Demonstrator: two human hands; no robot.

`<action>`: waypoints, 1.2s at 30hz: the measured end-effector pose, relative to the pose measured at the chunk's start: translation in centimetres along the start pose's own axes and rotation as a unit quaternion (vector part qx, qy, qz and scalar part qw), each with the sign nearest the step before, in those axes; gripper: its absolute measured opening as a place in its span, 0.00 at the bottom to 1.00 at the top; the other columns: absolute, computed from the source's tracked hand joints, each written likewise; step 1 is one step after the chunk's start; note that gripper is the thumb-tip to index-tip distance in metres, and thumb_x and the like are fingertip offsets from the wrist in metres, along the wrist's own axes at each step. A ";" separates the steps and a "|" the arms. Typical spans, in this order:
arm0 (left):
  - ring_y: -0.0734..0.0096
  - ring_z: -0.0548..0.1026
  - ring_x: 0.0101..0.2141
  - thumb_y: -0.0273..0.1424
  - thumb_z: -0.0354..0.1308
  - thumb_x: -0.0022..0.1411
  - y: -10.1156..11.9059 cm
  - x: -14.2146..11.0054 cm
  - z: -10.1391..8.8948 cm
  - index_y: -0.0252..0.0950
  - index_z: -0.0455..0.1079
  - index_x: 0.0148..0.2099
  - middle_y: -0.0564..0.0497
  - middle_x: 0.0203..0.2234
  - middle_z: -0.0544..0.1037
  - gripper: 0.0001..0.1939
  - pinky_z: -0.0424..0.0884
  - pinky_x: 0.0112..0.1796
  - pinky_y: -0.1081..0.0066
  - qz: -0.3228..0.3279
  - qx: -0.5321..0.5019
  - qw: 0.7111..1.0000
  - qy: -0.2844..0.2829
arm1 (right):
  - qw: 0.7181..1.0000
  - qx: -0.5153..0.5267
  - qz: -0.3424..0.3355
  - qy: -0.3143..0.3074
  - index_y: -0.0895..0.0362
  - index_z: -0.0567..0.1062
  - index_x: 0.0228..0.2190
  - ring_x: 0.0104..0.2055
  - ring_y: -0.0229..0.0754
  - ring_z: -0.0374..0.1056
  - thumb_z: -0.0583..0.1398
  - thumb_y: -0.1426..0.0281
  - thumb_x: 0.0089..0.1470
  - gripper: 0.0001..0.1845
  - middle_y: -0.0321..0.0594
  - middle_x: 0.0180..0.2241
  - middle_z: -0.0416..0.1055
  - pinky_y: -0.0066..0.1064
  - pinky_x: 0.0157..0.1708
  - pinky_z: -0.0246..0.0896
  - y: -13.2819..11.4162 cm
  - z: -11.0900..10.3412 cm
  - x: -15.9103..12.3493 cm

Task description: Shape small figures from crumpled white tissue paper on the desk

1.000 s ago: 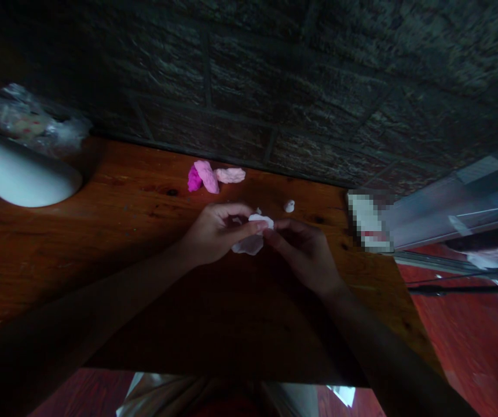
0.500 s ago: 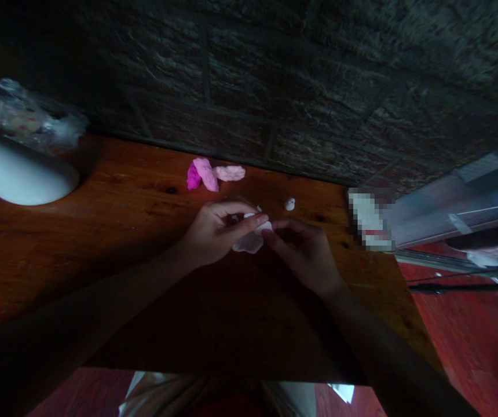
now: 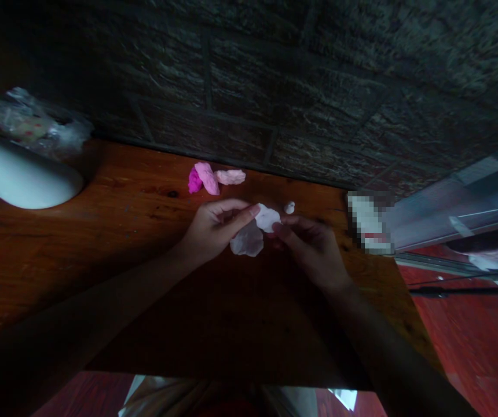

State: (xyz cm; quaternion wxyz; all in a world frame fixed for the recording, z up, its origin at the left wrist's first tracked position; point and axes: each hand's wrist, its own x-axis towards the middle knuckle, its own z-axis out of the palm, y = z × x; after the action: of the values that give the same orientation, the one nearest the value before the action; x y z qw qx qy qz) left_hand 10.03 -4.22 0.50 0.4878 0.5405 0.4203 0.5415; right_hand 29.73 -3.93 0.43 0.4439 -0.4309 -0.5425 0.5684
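Observation:
Between my two hands is a thin, flattened white piece of modelling clay (image 3: 267,218). My left hand (image 3: 216,229) pinches its left edge between thumb and fingers. On the other side, my right hand (image 3: 312,246) grips the lower right edge in the same way. Below the piece lies a second flat, whitish, irregular sheet (image 3: 247,241) on the table, partly covered by the left fingers. A small white lump (image 3: 289,207) rests just beyond my right hand. Farther back are magenta clay (image 3: 195,180), a pink clay roll (image 3: 207,178) and a paler pink strip (image 3: 230,176).
The wooden table (image 3: 136,231) ends at a dark stone wall (image 3: 240,87). At the left stand a white rounded object (image 3: 36,179) and crumpled clear plastic (image 3: 58,130). A blurred-out pale item (image 3: 368,223) lies at the right edge, beside a glass panel (image 3: 444,202).
The white clay piece now shows more of its flat face, and my right hand has shifted slightly right and down. More of the sheet below is uncovered.

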 end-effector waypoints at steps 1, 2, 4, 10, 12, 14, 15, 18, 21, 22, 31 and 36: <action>0.75 0.73 0.22 0.39 0.70 0.61 -0.1 0.0 0.0 0.34 0.79 0.35 0.54 0.21 0.78 0.12 0.68 0.24 0.75 0.002 -0.007 1.000 0.002 | 1.000 0.001 0.003 -0.005 0.56 0.83 0.32 0.25 0.33 0.73 0.74 0.59 0.49 0.14 0.36 0.27 0.82 0.25 0.27 0.71 0.0 0.0 0.0; 0.76 0.72 0.22 0.39 0.70 0.60 -0.1 0.1 0.0 0.34 0.79 0.35 0.54 0.22 0.78 0.12 0.67 0.24 0.75 0.004 -0.013 1.000 0.004 | 1.000 0.001 0.004 -0.009 0.56 0.83 0.32 0.25 0.33 0.73 0.74 0.59 0.49 0.14 0.36 0.27 0.82 0.24 0.27 0.71 0.0 -0.1 0.0; 0.77 0.71 0.22 0.39 0.71 0.59 -0.2 0.1 -0.1 0.34 0.79 0.35 0.54 0.21 0.77 0.12 0.66 0.23 0.75 0.006 -0.020 1.000 0.004 | 1.000 0.000 -0.001 -0.013 0.55 0.83 0.32 0.24 0.32 0.72 0.74 0.59 0.49 0.14 0.35 0.27 0.81 0.25 0.27 0.71 -0.1 0.0 0.0; 0.78 0.66 0.19 0.37 0.70 0.60 0.3 0.0 0.0 0.35 0.76 0.33 0.58 0.18 0.71 0.11 0.61 0.21 0.75 -0.004 -0.022 1.000 -0.018 | 1.000 -0.010 -0.016 -0.011 0.55 0.81 0.31 0.24 0.33 0.71 0.73 0.57 0.50 0.15 0.33 0.25 0.79 0.26 0.27 0.70 -0.1 0.1 0.0; 0.79 0.65 0.19 0.36 0.70 0.60 0.3 0.0 0.0 0.35 0.76 0.34 0.58 0.19 0.72 0.10 0.60 0.21 0.76 -0.020 -0.038 0.999 -0.026 | 1.000 -0.014 -0.019 -0.014 0.55 0.80 0.31 0.24 0.32 0.70 0.73 0.57 0.51 0.15 0.32 0.23 0.77 0.25 0.26 0.68 0.0 0.1 0.0; 0.79 0.66 0.20 0.35 0.70 0.59 0.0 0.1 0.0 0.34 0.76 0.35 0.57 0.21 0.73 0.10 0.61 0.21 0.76 -0.036 -0.048 0.998 -0.033 | 0.999 -0.018 -0.025 -0.021 0.55 0.80 0.31 0.24 0.32 0.70 0.73 0.58 0.52 0.15 0.32 0.23 0.76 0.24 0.27 0.68 0.0 0.2 -0.1; 0.79 0.66 0.20 0.35 0.70 0.59 -0.1 0.1 0.0 0.34 0.77 0.35 0.57 0.21 0.73 0.10 0.61 0.22 0.76 -0.043 -0.050 0.997 -0.035 | 0.999 -0.020 -0.030 -0.025 0.55 0.81 0.31 0.25 0.32 0.70 0.72 0.58 0.52 0.14 0.32 0.24 0.77 0.24 0.27 0.68 0.0 0.2 -0.1; 0.78 0.68 0.21 0.36 0.70 0.58 -0.4 0.2 -0.1 0.33 0.78 0.36 0.56 0.22 0.75 0.10 0.64 0.23 0.76 -0.049 -0.045 0.997 -0.034 | 0.998 -0.022 -0.047 -0.039 0.55 0.82 0.32 0.26 0.32 0.71 0.71 0.61 0.55 0.11 0.32 0.26 0.77 0.24 0.30 0.69 -0.1 0.3 -0.2; 0.76 0.73 0.24 0.37 0.71 0.57 -0.3 0.1 -0.1 0.33 0.79 0.37 0.53 0.26 0.80 0.11 0.68 0.27 0.75 -0.046 -0.043 0.998 -0.031 | 0.996 -0.023 -0.066 -0.053 0.53 0.83 0.35 0.29 0.33 0.74 0.71 0.63 0.56 0.08 0.33 0.30 0.80 0.25 0.33 0.72 -0.1 0.4 -0.3; 0.75 0.74 0.26 0.37 0.72 0.57 -0.3 0.1 -0.1 0.33 0.80 0.37 0.52 0.27 0.81 0.12 0.69 0.28 0.75 -0.046 -0.043 0.998 -0.031 | 0.996 -0.027 -0.070 -0.055 0.53 0.83 0.36 0.31 0.33 0.75 0.71 0.63 0.56 0.07 0.34 0.31 0.81 0.26 0.35 0.73 0.0 0.4 -0.3; 0.67 0.83 0.37 0.35 0.72 0.57 -0.6 0.1 -0.3 0.34 0.82 0.41 0.46 0.39 0.86 0.11 0.78 0.38 0.70 -0.006 -0.010 0.999 -0.031 | 0.994 -0.060 -0.071 -0.051 0.54 0.83 0.33 0.33 0.38 0.77 0.70 0.58 0.56 0.12 0.37 0.32 0.83 0.30 0.37 0.76 0.0 0.3 -0.4; 0.66 0.84 0.35 0.33 0.73 0.57 -0.3 -0.1 -0.4 0.35 0.82 0.39 0.46 0.36 0.87 0.09 0.79 0.38 0.69 0.002 0.004 1.000 -0.030 | 0.995 -0.066 -0.064 -0.035 0.53 0.82 0.33 0.34 0.40 0.78 0.70 0.55 0.56 0.14 0.38 0.33 0.83 0.32 0.36 0.76 0.2 0.5 -0.6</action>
State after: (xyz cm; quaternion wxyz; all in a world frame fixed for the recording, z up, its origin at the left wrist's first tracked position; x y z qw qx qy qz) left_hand 9.70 -4.22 0.18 0.4967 0.5596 0.4064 0.5244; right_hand 29.40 -4.59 0.24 0.4305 -0.4036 -0.6207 0.5162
